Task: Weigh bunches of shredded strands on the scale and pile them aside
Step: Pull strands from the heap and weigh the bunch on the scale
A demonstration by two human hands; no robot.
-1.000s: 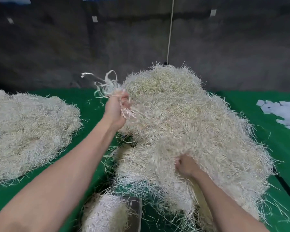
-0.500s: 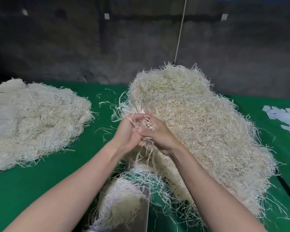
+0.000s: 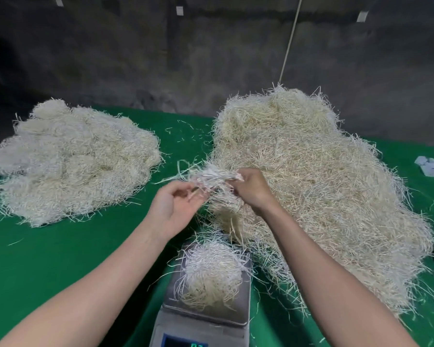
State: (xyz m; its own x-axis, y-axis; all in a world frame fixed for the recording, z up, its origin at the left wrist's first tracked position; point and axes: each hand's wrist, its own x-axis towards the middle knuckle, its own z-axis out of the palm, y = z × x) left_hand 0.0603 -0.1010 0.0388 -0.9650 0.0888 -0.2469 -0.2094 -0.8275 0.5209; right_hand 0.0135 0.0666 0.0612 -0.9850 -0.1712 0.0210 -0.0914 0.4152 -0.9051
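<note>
A grey digital scale [image 3: 246, 314] stands at the near edge, and a bunch of pale shredded strands [image 3: 211, 274] lies on its pan. Above it, my right hand [image 3: 252, 189] pinches a small tuft of strands [image 3: 208, 177] at the left edge of the big heap [image 3: 316, 186]. My left hand [image 3: 174, 209] is just left of the tuft, palm up, fingers loosely curled and touching its loose ends. A second, flatter pile of strands [image 3: 70, 159] lies at the left of the green table.
The green table cover [image 3: 60, 254] shows between the two piles. Loose strands are scattered at the back middle. White paper scraps [image 3: 432, 167] lie at the far right. A dark wall and a thin pale cord [image 3: 290, 38] stand behind.
The hands have drawn slightly apart with the tuft stretched between them. The view has tilted down, so the scale and the bunch on it show fully.
</note>
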